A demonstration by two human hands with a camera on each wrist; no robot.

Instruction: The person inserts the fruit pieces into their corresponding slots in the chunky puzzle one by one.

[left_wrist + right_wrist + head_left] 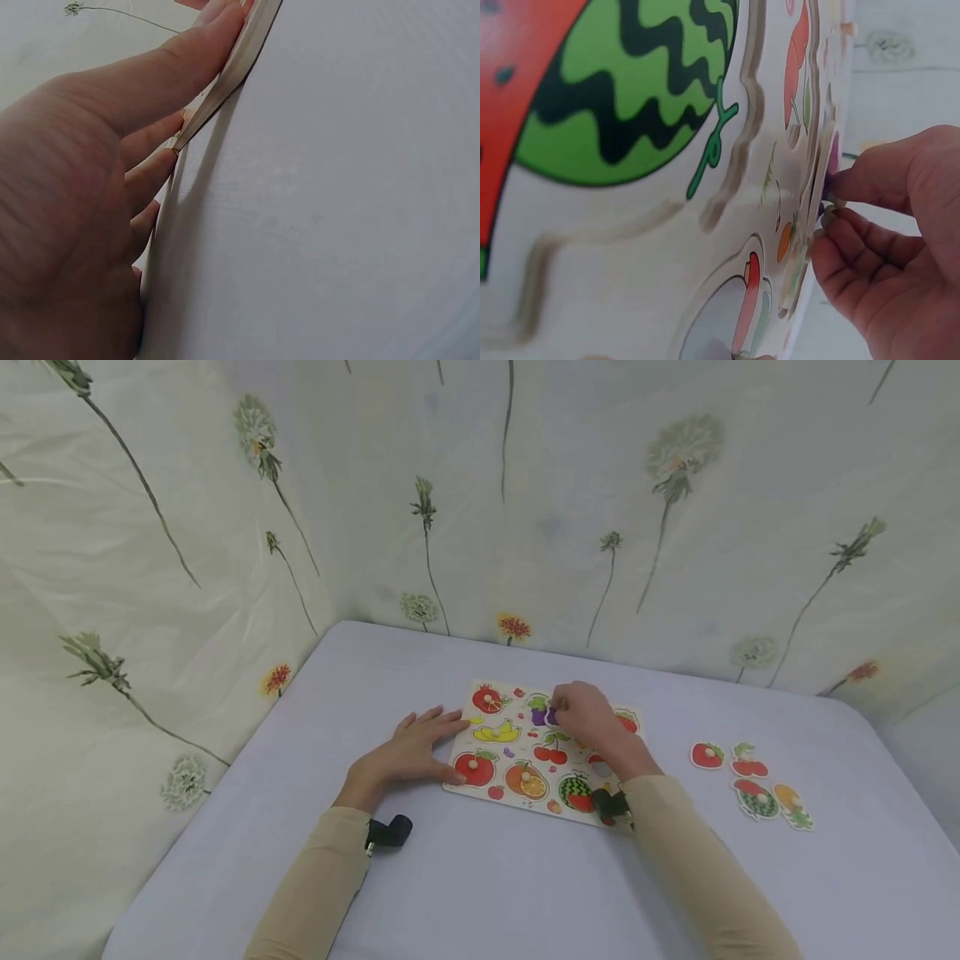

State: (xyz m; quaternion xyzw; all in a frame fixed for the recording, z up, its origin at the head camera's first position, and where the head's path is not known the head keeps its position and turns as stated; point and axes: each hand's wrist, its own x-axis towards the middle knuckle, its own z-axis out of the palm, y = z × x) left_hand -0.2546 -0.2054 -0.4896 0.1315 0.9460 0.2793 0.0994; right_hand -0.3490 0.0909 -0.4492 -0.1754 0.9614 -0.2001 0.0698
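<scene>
A wooden fruit puzzle board (pixel 519 799) lies on the white table. My left hand (pixel 412 750) rests along its left edge, fingers extended and thumb at the lower left corner beside the red apple (pixel 475 767). At the upper middle of the board, my right hand (pixel 588 718) pinches the knob of a purple grape piece (pixel 832 157) between thumb and fingers. That piece stands close over the board's grape picture (pixel 537 711), partly hidden by the hand. Bananas (pixel 497 732), an orange (pixel 527 779) and a watermelon (pixel 577 792) also show on the board.
Right of the board lie loose knobbed pieces: a strawberry (pixel 707 755), cherries (pixel 749 765), a watermelon slice (pixel 756 800) and a yellow-orange fruit with green leaves (pixel 793 807). A flower-patterned curtain (pixel 555 568) hangs behind the table.
</scene>
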